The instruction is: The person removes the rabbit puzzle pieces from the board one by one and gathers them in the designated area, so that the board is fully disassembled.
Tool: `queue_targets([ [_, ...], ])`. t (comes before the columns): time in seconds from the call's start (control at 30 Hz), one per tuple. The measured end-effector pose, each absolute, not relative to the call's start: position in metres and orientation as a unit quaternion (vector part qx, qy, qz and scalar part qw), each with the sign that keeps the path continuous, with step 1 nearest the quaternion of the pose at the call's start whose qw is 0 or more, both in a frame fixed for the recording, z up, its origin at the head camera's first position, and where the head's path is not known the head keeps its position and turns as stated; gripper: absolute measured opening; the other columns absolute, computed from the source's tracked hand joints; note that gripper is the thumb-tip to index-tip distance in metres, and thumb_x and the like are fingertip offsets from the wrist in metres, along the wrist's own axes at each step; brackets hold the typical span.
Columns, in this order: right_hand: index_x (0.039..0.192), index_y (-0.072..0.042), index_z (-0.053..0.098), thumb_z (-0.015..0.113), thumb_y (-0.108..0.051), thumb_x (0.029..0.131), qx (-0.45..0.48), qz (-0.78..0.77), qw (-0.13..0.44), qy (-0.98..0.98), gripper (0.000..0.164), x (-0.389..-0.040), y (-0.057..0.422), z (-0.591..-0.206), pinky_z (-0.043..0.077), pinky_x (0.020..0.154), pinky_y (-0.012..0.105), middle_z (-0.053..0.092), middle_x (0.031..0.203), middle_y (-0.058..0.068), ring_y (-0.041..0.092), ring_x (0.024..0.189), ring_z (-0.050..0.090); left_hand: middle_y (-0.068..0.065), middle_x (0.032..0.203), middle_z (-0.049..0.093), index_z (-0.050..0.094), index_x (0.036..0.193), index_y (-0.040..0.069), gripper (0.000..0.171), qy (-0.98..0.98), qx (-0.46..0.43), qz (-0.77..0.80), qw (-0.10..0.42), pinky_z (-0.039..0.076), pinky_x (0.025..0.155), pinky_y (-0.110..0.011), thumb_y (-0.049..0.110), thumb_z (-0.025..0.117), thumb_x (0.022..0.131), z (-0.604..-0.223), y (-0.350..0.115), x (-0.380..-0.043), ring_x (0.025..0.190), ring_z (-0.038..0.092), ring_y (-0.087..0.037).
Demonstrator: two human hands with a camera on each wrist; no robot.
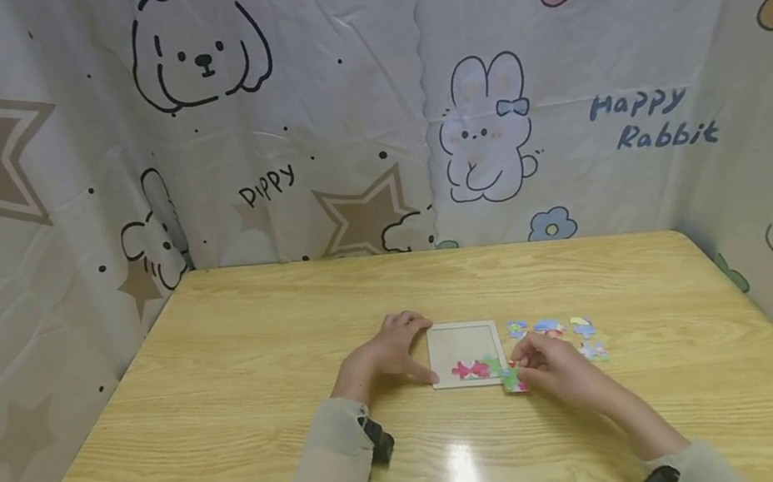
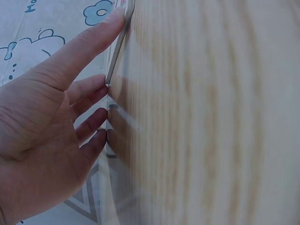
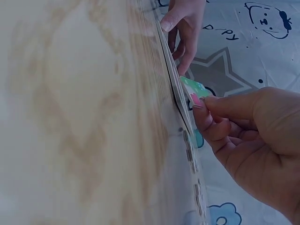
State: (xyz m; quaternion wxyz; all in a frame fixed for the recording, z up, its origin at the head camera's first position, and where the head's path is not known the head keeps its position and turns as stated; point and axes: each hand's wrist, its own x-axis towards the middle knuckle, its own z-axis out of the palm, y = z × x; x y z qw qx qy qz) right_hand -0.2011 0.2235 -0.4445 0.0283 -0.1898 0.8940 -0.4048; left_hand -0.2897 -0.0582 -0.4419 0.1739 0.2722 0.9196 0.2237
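Note:
A small wooden puzzle tray (image 1: 459, 345) lies on the table, with pink and green jigsaw pieces (image 1: 473, 369) along its near side. My left hand (image 1: 387, 350) rests at the tray's left edge, thumb at the near corner and fingers toward the far one. In the left wrist view the thumb (image 2: 82, 54) is stretched straight against the rim. My right hand (image 1: 554, 366) pinches a green puzzle piece (image 1: 512, 381) between thumb and fingers by the tray's near right corner. The right wrist view shows this puzzle piece (image 3: 191, 87) held tilted, with green and pink on it.
Several loose puzzle pieces (image 1: 547, 325) lie to the right of the tray, partly behind my right hand. The wooden table (image 1: 280, 334) ends at a printed curtain (image 1: 333, 98) at the back and sides.

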Motion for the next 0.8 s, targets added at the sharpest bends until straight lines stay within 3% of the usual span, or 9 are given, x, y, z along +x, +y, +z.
queue_targets([
  [0.8,0.103,0.004,0.057,0.064,-0.001,0.090,-0.198,-0.407,0.056,0.890,0.015,-0.192,0.245,-0.448,0.052,0.065,0.017,0.061,0.091,0.008,0.000,0.077,0.054,-0.007,0.154,0.034,0.037,0.149,0.013,0.091,0.914,0.273,0.240,0.178,0.027,0.122,-0.047,0.039,0.084,0.076,-0.437,-0.059,-0.287,0.143,0.026,-0.028],
])
